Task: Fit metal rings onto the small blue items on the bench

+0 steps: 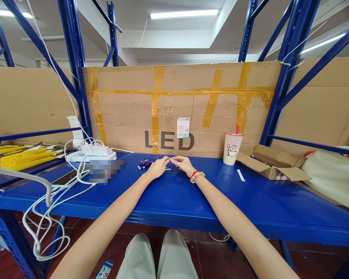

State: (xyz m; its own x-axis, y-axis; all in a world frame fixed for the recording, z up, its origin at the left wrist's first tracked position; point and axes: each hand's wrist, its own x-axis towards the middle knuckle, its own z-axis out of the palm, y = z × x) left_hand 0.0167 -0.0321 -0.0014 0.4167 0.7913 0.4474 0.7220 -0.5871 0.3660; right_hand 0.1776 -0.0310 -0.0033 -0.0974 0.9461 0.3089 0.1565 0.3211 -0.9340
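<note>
Blue painted metal shelf [174,205] forms your worktop, backed by a brown cardboard panel [128,116] printed LED. One small, slender, dark piece [169,158] is at your fingertips, between the hands; its long axis seems to run sideways, too small to confirm. Your left hand [158,167] and right hand [185,164] both appear pinched on it, neither clearly nearer. Just on your side of it: one small silvery metal piece [168,169]. Just left of your left hand: one pile of glossy dark-blue slender pieces [144,164], overlapping, count not determinable. Rightward, well apart: one white red-rimmed cup [232,151], one flat white strip [241,175], one open brown cardboard box [291,174].
</note>
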